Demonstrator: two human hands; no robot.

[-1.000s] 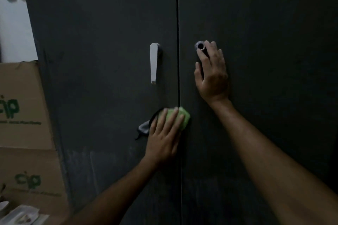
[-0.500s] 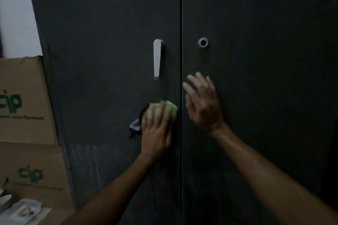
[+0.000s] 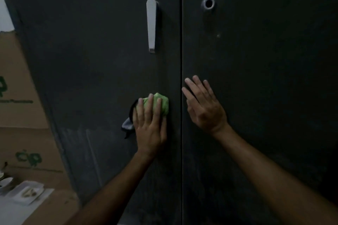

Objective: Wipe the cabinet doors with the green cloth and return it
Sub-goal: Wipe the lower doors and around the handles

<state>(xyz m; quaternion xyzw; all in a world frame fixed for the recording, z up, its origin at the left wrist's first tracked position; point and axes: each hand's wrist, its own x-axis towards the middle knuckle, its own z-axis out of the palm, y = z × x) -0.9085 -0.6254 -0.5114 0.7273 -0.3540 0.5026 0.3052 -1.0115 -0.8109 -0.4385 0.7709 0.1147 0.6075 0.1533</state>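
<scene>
The left hand (image 3: 150, 124) presses the green cloth (image 3: 158, 104) flat against the left cabinet door (image 3: 87, 60), fingers (image 3: 150, 107) laid straight over the wad and extended rather than curled round it — the cloth bulges out beyond the fingertips and to their right, while a darker grey tail of fabric (image 3: 128, 125) hangs out to the left of the palm. The right hand (image 3: 203, 106) lies spread on the right cabinet door (image 3: 265, 78), holding nothing, its fingers straight and angled up and to the left, just across the centre seam (image 3: 181, 60) from the cloth. The relation that matters for the coming stroke is this: the cloth sits directly under and ahead of the left fingers, just beside the seam, so the left hand is the one carrying it, and any wiping travel runs along the door surface from there. Well above the left fingers hangs the pale lever handle (image 3: 151, 25), its long axis vertical; above the right fingers is a round keyhole ring (image 3: 208, 2). Below the left hand the door shows paler, streaky marks, which I judge to be unwiped or drying area. Wiping looks to be under way, with the return of the cloth not yet begun. Off to the left of the left hand stand cardboard boxes (image 3: 20, 115) with green printing.
</scene>
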